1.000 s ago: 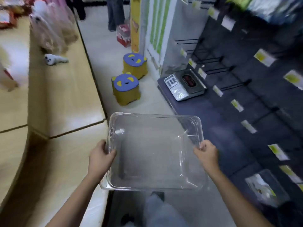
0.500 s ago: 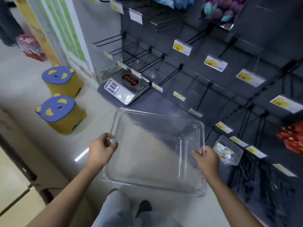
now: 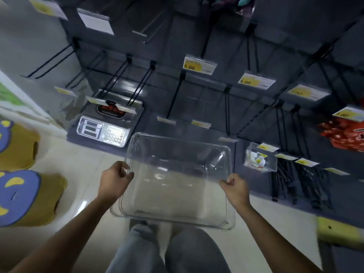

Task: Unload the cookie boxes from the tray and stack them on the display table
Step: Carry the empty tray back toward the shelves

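A clear plastic tray point(image 3: 228, 160) is held in the air above the pale floor point(image 3: 92, 160), level with the person's knees, and nothing is seen inside it. Its left rim is gripped by the left hand point(image 3: 115, 179), with the fingers curled over the edge; its right rim is pinched by the right hand point(image 3: 235, 187), thumb on top. Beneath the tray's near edge, grey trouser legs point(image 3: 173, 251) and a dark shoe point(image 3: 140, 223) are seen.

Just beyond the tray's far left corner, a digital weighing scale point(image 3: 107, 123) is set on the low dark base of the shelving. Behind the tray, a dark pegboard wall point(image 3: 216, 46) with black hooks is hung with yellow price tags point(image 3: 200, 66), two of which are marked 5.00. To the right of the tray, a small clear box point(image 3: 260, 160) holding white pieces is hung on the wall, and farther right a red packet point(image 3: 342, 134) is seen, blurred. Well to the left of the tray, two yellow stools with blue tops point(image 3: 25, 198) stand on the floor.
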{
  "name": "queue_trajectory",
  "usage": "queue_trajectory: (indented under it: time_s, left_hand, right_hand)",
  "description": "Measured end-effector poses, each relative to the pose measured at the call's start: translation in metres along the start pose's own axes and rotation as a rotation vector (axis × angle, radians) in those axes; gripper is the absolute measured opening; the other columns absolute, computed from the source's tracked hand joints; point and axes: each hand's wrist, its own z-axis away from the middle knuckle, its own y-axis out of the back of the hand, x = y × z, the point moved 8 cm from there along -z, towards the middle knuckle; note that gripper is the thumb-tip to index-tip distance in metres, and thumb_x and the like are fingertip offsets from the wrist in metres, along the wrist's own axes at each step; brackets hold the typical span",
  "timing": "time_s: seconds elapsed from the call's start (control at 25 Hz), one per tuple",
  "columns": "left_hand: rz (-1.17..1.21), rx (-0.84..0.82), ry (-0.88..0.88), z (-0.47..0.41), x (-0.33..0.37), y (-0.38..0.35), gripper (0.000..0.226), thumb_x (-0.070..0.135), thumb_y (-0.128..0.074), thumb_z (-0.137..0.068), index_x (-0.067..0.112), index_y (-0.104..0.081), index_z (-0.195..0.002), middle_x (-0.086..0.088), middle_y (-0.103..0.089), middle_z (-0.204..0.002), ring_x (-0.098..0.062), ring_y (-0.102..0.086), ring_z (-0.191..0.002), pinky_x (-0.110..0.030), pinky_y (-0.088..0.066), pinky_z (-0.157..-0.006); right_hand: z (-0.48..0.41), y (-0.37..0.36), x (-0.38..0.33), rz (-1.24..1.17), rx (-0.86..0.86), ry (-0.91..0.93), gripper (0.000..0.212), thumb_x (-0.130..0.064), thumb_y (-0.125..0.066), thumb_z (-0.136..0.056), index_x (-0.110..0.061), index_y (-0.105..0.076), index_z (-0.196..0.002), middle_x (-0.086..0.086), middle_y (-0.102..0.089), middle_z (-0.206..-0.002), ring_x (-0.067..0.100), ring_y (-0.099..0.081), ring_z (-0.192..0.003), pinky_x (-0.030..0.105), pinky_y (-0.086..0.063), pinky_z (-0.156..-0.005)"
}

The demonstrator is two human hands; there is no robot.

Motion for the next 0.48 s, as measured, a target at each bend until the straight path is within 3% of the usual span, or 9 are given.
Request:
queue_trajectory:
  time_s: [0.24, 0.48]
  left_hand:
    - [-0.059, -0.049, 0.006, -0.075, -0.028, -0.033, 0.016, 0.016, -0.065, -0.08, 0.011, -0.055, -0.091, -0.012, -0.064, -0.068, -0.024, -0.056, -0.064, -0.028, -0.036, -0.054]
    - [-0.084, -0.112, -0.056, -0.17, -0.074, -0.136, 0.023, 0.019, -0.064, -0.081, 0.008, -0.054, -0.099, -0.009, -0.064, -0.077, -0.029, -0.058, -0.075, -0.03, -0.038, -0.067]
  right_hand:
    - [-0.058, -0.067, 0.01, 0.017, -0.029, -0.043, 0.034, -0.009, -0.066, -0.076, -0.014, -0.036, -0.06, 0.003, -0.04, -0.054, 0.02, -0.037, -0.054, 0.031, -0.032, -0.057]
    - [-0.136, -0.136, 0.065, 0.078, 0.029, -0.043, 0.041, -0.009, -0.066, -0.079, -0.015, -0.033, -0.056, 0.0, -0.037, -0.051, 0.012, -0.035, -0.049, 0.026, -0.031, -0.05]
